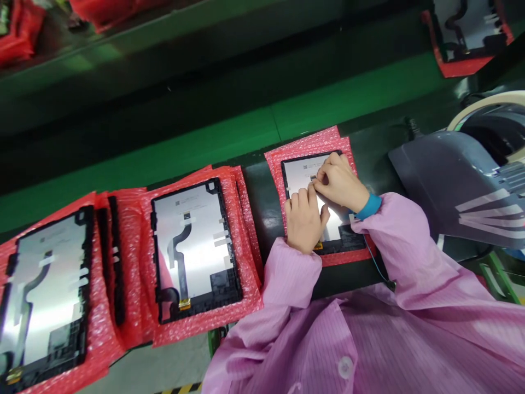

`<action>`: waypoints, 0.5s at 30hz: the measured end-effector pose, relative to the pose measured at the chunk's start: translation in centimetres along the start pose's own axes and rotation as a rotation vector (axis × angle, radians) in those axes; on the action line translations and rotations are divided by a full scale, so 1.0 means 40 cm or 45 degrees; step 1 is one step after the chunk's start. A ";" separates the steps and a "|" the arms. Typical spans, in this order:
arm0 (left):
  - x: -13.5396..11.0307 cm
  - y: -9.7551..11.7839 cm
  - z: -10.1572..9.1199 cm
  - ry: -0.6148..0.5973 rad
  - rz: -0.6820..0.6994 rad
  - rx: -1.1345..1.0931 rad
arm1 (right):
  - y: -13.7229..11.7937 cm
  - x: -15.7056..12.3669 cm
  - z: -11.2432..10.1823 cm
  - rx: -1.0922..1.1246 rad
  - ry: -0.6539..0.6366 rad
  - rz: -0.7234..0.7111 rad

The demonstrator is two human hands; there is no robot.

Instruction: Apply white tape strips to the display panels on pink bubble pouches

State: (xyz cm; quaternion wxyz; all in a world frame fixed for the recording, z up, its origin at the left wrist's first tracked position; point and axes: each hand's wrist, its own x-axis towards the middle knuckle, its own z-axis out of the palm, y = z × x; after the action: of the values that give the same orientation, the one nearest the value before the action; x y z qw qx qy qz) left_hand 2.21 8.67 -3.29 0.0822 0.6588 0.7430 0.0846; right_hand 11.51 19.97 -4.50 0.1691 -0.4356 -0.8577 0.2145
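A tablet display panel (298, 176) lies back-up on a red bubble-wrap sheet (311, 143) in front of me. My left hand (303, 219) rests flat on the panel's silver back, fingers together and pressing down. My right hand (338, 183) is curled over the panel's upper middle, with thumb and fingers pinched on a small strip or cable that I cannot make out. A blue wrist strap (369, 207) sits on my right wrist, and its cord runs down past the panel.
Two more panels (192, 246) (45, 295) lie on red bubble wrap to the left, with black flex cables on their backs. A grey tape dispenser (455, 180) stands at the right. A green conveyor belt (246, 131) runs behind. Another panel (467, 33) lies far right.
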 end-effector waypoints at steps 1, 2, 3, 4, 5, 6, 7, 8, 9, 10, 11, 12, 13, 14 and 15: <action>0.004 0.001 0.000 -0.001 -0.007 -0.003 | 0.004 0.003 0.002 -0.006 0.004 0.000; 0.007 0.002 0.000 0.001 -0.018 -0.014 | 0.007 0.004 0.001 -0.014 0.022 0.006; 0.007 0.000 0.001 0.013 -0.033 -0.037 | 0.012 0.002 -0.001 -0.028 0.054 0.022; 0.003 -0.004 0.002 0.040 -0.056 -0.073 | 0.016 -0.005 -0.007 -0.048 0.098 0.050; -0.005 -0.011 0.004 0.092 -0.094 -0.118 | 0.020 -0.018 -0.017 -0.074 0.151 0.087; -0.018 -0.020 0.006 0.170 -0.155 -0.163 | 0.026 -0.036 -0.029 -0.103 0.205 0.129; -0.035 -0.030 0.008 0.263 -0.243 -0.204 | 0.031 -0.061 -0.043 -0.130 0.255 0.179; -0.056 -0.041 0.011 0.349 -0.344 -0.240 | 0.038 -0.091 -0.057 -0.150 0.284 0.239; -0.078 -0.052 0.014 0.399 -0.435 -0.279 | 0.044 -0.123 -0.068 -0.162 0.283 0.305; -0.099 -0.062 0.017 0.405 -0.503 -0.328 | 0.050 -0.156 -0.076 -0.160 0.251 0.368; -0.117 -0.069 0.021 0.375 -0.543 -0.385 | 0.055 -0.187 -0.080 -0.143 0.197 0.416; -0.131 -0.073 0.024 0.330 -0.559 -0.447 | 0.057 -0.214 -0.080 -0.116 0.140 0.445; -0.141 -0.075 0.027 0.291 -0.565 -0.510 | 0.056 -0.236 -0.076 -0.083 0.100 0.456; -0.145 -0.074 0.028 0.273 -0.575 -0.566 | 0.052 -0.251 -0.069 -0.050 0.088 0.456; -0.145 -0.071 0.028 0.276 -0.594 -0.607 | 0.045 -0.261 -0.062 -0.021 0.103 0.458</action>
State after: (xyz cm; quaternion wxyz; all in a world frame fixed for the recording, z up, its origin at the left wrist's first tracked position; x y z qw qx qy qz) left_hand 0.41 2.60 -4.99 0.1715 0.4207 0.8373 0.3042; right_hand 19.79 12.93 -4.42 0.1588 -0.5915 -0.7603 0.2164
